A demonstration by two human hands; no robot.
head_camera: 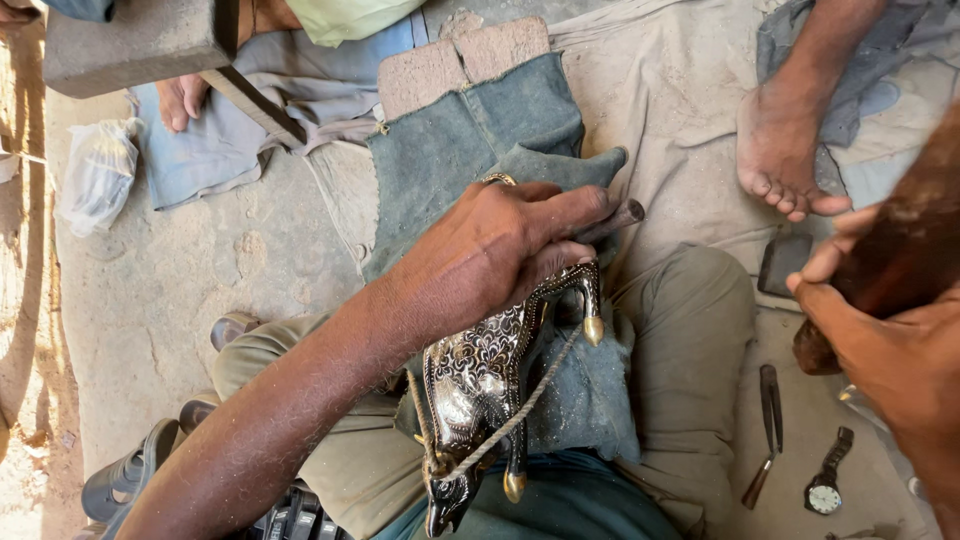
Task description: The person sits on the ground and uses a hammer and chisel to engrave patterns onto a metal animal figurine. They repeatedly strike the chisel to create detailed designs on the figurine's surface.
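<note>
My left hand (500, 250) lies over a small metal animal figure (480, 385), dark with silver engraving and brass-coloured hooves. The fingers (570, 212) of this hand are pressed together and curled around a short dark metal punch (615, 220), which sticks out past my fingertips toward the right. The figure rests on my lap, on a piece of blue-grey cloth (470, 140) that continues forward over a brick (460, 60). Its head points down toward my body and its legs point to the right. A thin rope (530, 395) runs across the figure's body and legs and holds it against the cloth.

My right hand (880, 340) is at the right edge of the view, raised and very near to the camera. It is closed around the brown wooden handle (905, 250) of a tool; the fingers wrap the handle tightly. The head of the tool I cannot see.

On the ground just beside my right knee lie a slim hand tool (768, 420) with a brown grip and a wristwatch (828, 480), near each other but not touching. A small dark flat block (782, 262) lies above them. Further away, a bare foot (785, 150) of another person rests on the beige sheet (680, 90). At the top left there is a second foot (182, 100) under a wooden bench (130, 40).
</note>
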